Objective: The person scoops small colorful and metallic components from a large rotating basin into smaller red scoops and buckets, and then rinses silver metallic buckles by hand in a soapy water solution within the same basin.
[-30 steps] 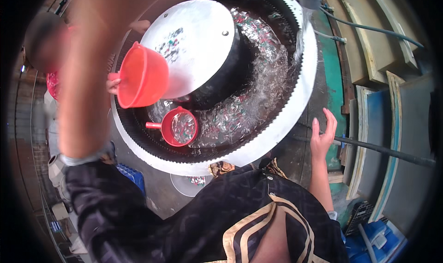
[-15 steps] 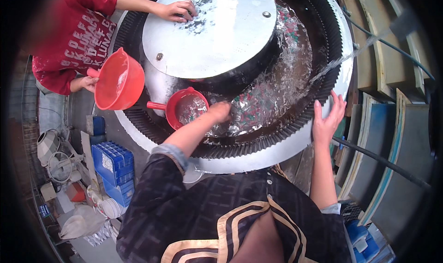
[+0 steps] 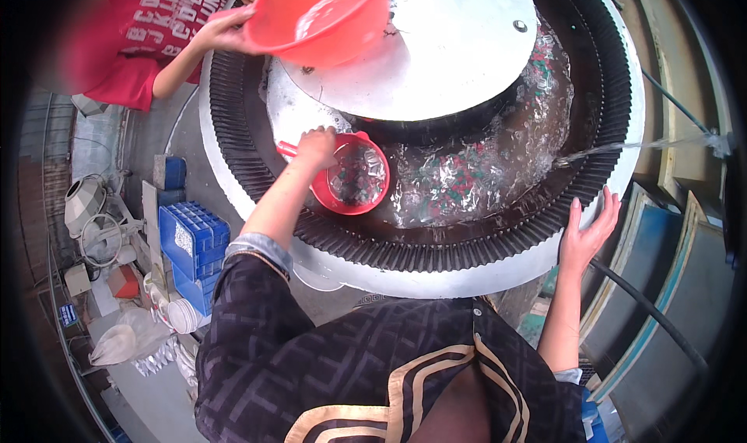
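Observation:
My left hand (image 3: 317, 146) is closed on the red dipper (image 3: 350, 203), where its handle meets the rim. Water and small clear and dark pieces lie inside the dipper, which sits in a round tub with a black ridged inner wall (image 3: 412, 258). Beside it, many small clear, red and green pieces (image 3: 451, 180) lie in brownish water. My right hand (image 3: 589, 237) rests on the tub's pale outer rim (image 3: 622, 163), fingers stretched out and holding nothing.
Across the tub, a person in a red top holds a larger red dipper (image 3: 331, 23) over the round white centre plate (image 3: 443, 70). Water squirts in from the right (image 3: 646, 145). Blue crates (image 3: 194, 237) stand on the left; grey panels (image 3: 634, 264) stand at right.
My left hand has left the loose pieces and moved left to the small dipper's handle. The other person's dipper has moved right, over the centre plate. My right hand stays on the rim.

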`<state>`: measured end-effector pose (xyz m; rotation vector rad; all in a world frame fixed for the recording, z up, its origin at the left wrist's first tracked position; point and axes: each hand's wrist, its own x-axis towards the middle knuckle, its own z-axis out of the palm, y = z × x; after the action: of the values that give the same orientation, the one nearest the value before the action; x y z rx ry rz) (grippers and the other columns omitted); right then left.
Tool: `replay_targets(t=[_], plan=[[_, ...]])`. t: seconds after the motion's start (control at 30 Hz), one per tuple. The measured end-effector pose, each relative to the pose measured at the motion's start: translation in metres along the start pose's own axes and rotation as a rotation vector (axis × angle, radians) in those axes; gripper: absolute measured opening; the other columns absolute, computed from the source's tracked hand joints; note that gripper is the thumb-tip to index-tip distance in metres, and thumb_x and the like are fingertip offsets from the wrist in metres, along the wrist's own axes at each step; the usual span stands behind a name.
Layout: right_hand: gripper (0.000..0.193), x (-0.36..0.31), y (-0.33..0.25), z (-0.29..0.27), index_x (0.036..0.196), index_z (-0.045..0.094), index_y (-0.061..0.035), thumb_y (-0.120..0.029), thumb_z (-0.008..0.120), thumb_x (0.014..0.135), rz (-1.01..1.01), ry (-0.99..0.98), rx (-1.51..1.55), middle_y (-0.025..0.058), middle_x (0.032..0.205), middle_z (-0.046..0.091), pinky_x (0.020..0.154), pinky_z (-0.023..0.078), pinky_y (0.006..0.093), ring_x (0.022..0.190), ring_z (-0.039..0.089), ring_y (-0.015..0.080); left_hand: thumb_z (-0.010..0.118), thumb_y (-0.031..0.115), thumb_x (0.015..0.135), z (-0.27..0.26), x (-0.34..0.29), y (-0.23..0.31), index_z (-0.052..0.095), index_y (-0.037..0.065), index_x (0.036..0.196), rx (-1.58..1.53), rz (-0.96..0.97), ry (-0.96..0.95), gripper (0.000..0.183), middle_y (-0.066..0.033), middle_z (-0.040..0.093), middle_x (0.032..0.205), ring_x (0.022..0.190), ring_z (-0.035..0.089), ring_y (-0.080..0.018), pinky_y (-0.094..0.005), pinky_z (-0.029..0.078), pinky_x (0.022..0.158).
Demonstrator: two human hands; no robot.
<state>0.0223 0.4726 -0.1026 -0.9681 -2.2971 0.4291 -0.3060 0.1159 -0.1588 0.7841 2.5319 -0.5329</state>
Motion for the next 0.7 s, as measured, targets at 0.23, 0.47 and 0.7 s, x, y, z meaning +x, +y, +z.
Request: replay_targets(t=[0.23,0.47,0.7], plan=[[0.056,-0.001,-0.001,0.002,0.131,0.043,-0.0064,-0.023,0.065,0.081,-0.013,-0.029,-0.074,0.0207,0.137,0.035,0.107,0.022,0.0458,0.130,0.029,0.0367,0.078,0.041,0.058,0.041,0.010,-0.047,0.039,0.005,0.130,-0.286,-0.184,-0.166,0.090,-0.0199,0.052,0.122,0.109,0.054,-0.0360,-0.0430,0.044,0.094],[0.059,0.004,0.001,0.001,0.132,0.042,-0.0090,-0.026,0.065,0.081,-0.046,-0.052,-0.102,0.0199,0.139,0.034,0.107,0.019,0.0470,0.131,0.027,0.0371,0.075,0.037,0.067,0.021,-0.001,-0.054,0.050,0.006,0.116,-0.208,0.160,-0.320,0.063,-0.0178,0.064,0.099,0.092,0.062,-0.0325,-0.0412,0.048,0.084],[0.060,0.001,-0.010,-0.002,0.133,0.041,-0.0147,-0.035,0.063,0.081,-0.057,-0.119,-0.295,0.0171,0.143,0.027,0.108,0.010,0.0560,0.136,0.016,0.0378,0.062,0.020,0.077,-0.037,-0.101,0.012,0.047,0.009,0.111,0.112,0.246,-0.035,0.039,-0.0115,0.065,0.084,0.082,0.066,-0.0251,-0.0378,0.052,0.067]])
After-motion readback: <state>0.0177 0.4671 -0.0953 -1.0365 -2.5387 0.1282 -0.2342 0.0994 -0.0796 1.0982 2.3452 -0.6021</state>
